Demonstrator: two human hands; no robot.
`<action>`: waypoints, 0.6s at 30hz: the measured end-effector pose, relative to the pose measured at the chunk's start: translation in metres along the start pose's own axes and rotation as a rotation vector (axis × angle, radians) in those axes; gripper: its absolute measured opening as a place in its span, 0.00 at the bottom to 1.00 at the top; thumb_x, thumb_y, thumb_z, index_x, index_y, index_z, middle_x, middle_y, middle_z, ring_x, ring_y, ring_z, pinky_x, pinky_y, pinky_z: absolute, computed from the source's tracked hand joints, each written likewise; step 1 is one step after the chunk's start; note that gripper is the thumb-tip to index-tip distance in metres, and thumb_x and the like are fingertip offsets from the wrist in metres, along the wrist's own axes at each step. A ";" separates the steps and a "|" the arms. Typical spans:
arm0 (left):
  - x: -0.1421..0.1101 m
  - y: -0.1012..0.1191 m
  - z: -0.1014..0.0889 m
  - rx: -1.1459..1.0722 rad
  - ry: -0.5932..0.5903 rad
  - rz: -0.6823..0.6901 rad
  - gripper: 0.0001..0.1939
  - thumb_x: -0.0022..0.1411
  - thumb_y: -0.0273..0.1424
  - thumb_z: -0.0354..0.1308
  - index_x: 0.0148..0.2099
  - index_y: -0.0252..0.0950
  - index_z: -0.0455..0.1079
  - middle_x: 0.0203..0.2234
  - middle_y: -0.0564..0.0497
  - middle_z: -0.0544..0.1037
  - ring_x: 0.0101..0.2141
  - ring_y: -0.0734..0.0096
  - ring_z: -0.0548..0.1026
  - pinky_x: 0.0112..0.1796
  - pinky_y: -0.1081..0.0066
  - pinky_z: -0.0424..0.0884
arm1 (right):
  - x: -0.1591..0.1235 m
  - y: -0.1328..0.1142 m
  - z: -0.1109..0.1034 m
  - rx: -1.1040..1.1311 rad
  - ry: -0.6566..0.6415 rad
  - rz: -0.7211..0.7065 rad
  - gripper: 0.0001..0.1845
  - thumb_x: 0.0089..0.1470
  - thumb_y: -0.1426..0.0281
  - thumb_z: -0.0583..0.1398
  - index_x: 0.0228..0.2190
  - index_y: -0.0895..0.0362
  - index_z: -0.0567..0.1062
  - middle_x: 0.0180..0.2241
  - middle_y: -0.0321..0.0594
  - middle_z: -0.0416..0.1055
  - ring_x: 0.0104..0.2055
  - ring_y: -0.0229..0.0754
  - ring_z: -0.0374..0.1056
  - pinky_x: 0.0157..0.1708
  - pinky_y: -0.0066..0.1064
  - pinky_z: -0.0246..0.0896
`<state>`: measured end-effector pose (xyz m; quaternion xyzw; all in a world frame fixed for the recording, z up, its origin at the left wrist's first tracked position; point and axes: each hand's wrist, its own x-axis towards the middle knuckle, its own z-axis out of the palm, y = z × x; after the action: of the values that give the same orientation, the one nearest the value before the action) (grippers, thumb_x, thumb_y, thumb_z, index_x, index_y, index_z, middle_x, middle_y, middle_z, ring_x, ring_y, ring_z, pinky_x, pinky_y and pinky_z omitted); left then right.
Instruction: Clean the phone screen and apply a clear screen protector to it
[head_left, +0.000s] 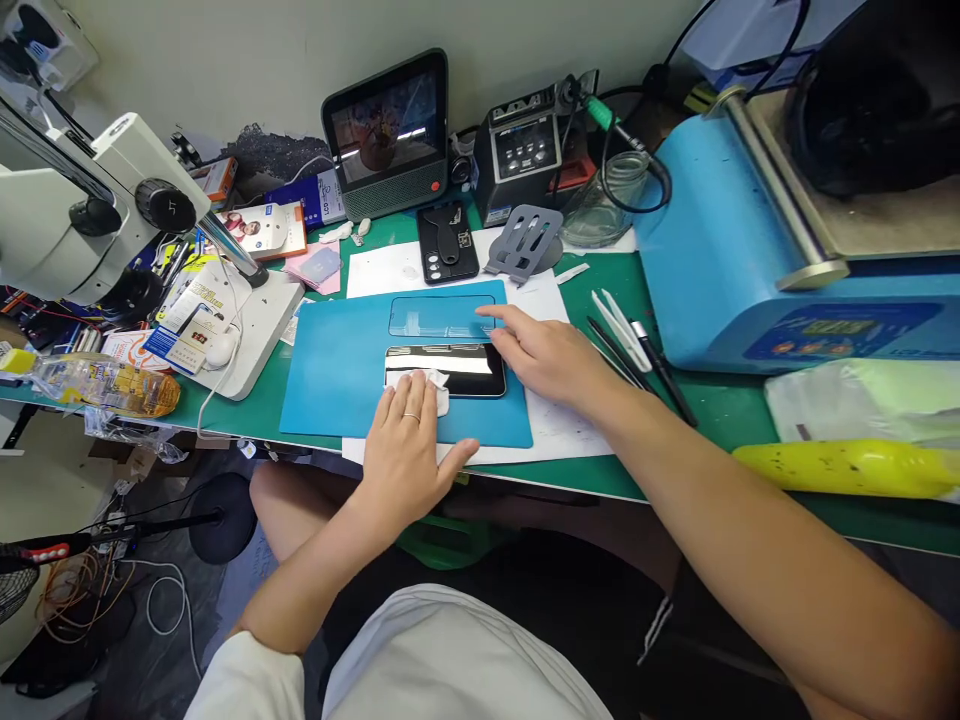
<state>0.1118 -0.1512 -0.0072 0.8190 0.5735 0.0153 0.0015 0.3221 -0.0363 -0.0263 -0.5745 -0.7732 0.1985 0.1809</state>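
A dark, glossy phone (480, 372) lies flat on a blue mat (322, 370). My left hand (409, 450) presses a white wipe (441, 390) onto the phone's left part, its fingers together over the wipe and its thumb held out. Beyond the phone, a clear, thin-edged screen panel (427, 314) rests on the mat. My right hand (544, 355) is at the right ends of the phone and panel, with the index finger stretched over the panel's edge. Nothing shows in that hand; whether its fingertips touch the phone or panel, I cannot tell.
Tweezers and pens (630, 340) lie right of the mat. A blue machine (705, 270) and yellow bottle (840, 468) stand further right. Behind are a black phone case (448, 243), a grey stand (525, 240), a glass jar (607, 205) and a soldering station (521, 150). A microscope (247, 330) stands left.
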 end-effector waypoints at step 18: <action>0.036 -0.009 0.002 0.014 -0.022 0.042 0.43 0.77 0.55 0.41 0.74 0.22 0.55 0.73 0.34 0.58 0.73 0.48 0.56 0.72 0.50 0.54 | 0.000 0.001 0.003 -0.017 0.008 0.015 0.27 0.67 0.61 0.48 0.61 0.52 0.72 0.39 0.46 0.84 0.40 0.57 0.79 0.35 0.39 0.64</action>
<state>0.1157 -0.1145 -0.0089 0.8310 0.5563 0.0022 0.0016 0.3215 -0.0366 -0.0295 -0.5827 -0.7697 0.1911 0.1775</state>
